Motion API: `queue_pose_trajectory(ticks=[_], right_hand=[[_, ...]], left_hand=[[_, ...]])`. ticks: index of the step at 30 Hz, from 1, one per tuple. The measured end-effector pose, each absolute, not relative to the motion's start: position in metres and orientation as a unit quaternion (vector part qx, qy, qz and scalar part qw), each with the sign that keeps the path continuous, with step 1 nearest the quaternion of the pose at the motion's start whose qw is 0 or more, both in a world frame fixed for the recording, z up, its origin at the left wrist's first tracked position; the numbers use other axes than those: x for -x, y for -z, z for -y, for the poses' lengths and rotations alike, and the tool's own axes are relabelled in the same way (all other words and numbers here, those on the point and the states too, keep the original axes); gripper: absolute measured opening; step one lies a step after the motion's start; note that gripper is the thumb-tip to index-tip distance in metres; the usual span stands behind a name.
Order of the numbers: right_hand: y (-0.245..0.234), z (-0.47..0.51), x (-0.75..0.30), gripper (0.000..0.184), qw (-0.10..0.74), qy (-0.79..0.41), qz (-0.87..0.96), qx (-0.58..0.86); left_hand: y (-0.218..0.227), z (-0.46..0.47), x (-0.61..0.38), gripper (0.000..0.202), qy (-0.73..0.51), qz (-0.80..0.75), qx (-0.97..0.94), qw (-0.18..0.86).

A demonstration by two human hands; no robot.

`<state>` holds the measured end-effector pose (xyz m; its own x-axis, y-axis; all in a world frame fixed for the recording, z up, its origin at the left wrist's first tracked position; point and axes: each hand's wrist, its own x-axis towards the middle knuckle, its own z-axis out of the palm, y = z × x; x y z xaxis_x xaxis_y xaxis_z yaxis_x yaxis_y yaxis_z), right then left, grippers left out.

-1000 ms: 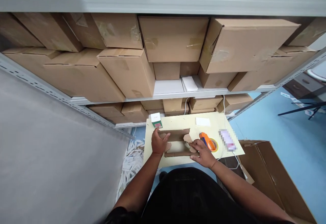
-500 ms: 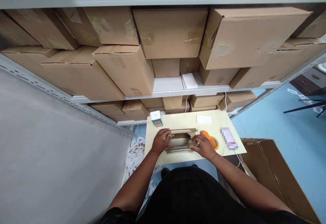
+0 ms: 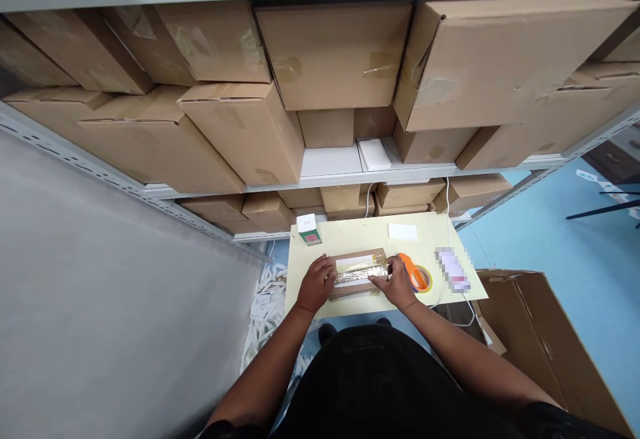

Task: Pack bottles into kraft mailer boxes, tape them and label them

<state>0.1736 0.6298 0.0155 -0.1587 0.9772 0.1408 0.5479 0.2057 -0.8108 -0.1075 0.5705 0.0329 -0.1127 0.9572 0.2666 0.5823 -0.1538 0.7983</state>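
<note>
A small cardboard box [image 3: 359, 272] lies on the pale yellow table with its top flaps folded down. Clear shiny tape and white label strips run along its top. My left hand [image 3: 316, 284] grips the left end, fingers bent over the edge. At the right end, my right hand [image 3: 399, 284] holds the box with its thumb on top near the tape. Just beyond that hand sits an orange tape dispenser [image 3: 411, 269] with a yellow-rimmed roll. The box's underside is hidden.
On the table [image 3: 345, 229] stand a green and white carton [image 3: 309, 230], a white card [image 3: 403, 231] and a blurred-out phone-like object [image 3: 453, 270]. Shelves of cardboard boxes [image 3: 335, 59] rise behind. A large open carton [image 3: 545, 346] is at the right; paper scraps [image 3: 265, 309] lie at the left.
The box's opening, with its dark inside showing between my hands, is now covered by the flaps. My hands stay at its two ends. The view has shifted slightly.
</note>
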Motion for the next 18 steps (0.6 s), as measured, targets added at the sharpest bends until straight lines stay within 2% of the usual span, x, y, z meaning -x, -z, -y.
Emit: queue_pose_trajectory(ticks=[2,5,10,12,18], right_hand=[[-0.012,-0.629,-0.189,0.051,0.351,-0.311,0.688,0.554],[0.006,-0.629,-0.227,0.040,0.319,-0.234,0.696,0.599],[0.052,-0.637,-0.270,0.031,0.135,-0.127,0.716,0.673],[0.064,-0.640,-0.270,0.028,0.087,-0.108,0.725,0.675],[0.055,-0.639,-0.264,0.021,0.086,-0.118,0.722,0.677]], left_hand=[[-0.034,-0.572,0.105,0.018,-0.424,-0.616,-0.631,0.205],[-0.040,-0.573,0.103,0.018,-0.403,-0.622,-0.646,0.184],[-0.043,-0.570,0.099,0.028,-0.291,-0.653,-0.683,0.151],[-0.041,-0.570,0.094,0.031,-0.268,-0.657,-0.688,0.156],[-0.038,-0.567,0.078,0.031,-0.300,-0.689,-0.641,0.154]])
